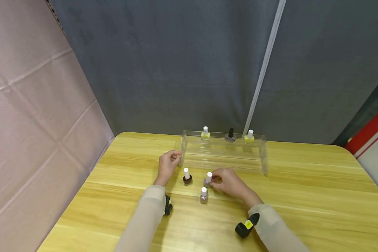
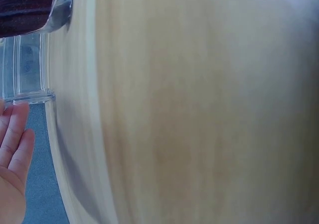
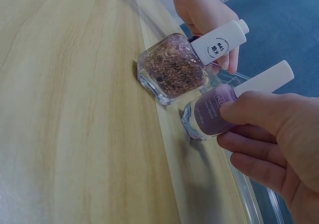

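My right hand [image 1: 229, 182] pinches a nail polish bottle with purple polish [image 3: 207, 115] and a white cap, thumb on its label. Close beside that bottle stands a glitter nail polish bottle [image 3: 172, 69], nearer to me in the head view. A dark red nail polish bottle [image 1: 187, 180] with a white cap stands to the left, between the hands. My left hand [image 1: 168, 165] is at the left end of a clear acrylic rack [image 1: 220, 162]. In the left wrist view its fingers [image 2: 20, 119] look fairly straight, fingertips right at the rack's end.
On the rack's top tier stand two yellow nail polish bottles, one at the left [image 1: 205, 135] and one at the right [image 1: 249, 139], with a black-capped bottle [image 1: 230, 137] between them. The wooden table [image 1: 315, 196] reaches back to a grey curtain [image 1: 163, 70].
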The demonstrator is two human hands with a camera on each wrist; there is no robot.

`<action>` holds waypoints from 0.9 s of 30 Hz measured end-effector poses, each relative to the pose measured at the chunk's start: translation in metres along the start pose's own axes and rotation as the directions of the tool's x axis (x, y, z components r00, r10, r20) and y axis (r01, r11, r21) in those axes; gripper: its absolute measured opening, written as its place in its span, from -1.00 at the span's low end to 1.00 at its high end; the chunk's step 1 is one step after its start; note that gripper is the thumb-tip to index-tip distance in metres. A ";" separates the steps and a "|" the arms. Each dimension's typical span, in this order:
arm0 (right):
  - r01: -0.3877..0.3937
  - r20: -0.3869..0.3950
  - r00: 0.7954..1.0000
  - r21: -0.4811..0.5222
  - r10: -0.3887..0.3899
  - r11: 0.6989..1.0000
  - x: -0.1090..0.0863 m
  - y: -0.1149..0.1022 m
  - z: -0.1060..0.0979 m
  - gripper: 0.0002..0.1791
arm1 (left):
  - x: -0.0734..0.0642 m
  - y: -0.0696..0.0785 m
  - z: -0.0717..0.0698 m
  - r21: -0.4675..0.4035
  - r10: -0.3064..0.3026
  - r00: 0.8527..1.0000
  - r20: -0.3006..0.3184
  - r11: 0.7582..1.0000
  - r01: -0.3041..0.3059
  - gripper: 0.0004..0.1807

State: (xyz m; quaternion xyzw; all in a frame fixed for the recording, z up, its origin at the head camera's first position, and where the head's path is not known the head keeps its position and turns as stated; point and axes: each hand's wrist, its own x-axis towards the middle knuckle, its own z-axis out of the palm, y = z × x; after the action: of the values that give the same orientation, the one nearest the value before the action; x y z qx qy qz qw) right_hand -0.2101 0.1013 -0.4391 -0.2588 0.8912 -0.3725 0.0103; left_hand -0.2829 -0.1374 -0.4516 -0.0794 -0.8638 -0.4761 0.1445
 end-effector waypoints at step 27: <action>-0.003 -0.048 0.999 -0.028 0.001 1.000 -0.005 0.000 -0.014 -0.81 | 0.000 0.000 0.000 0.018 0.015 1.000 0.002 1.000 -0.015 -0.89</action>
State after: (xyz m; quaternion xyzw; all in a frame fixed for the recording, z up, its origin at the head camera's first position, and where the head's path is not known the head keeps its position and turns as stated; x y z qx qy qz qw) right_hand -0.2085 0.1127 -0.4301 -0.2490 0.8965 -0.3661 -0.0142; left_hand -0.2834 -0.1376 -0.4517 -0.0851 -0.8676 -0.4671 0.1480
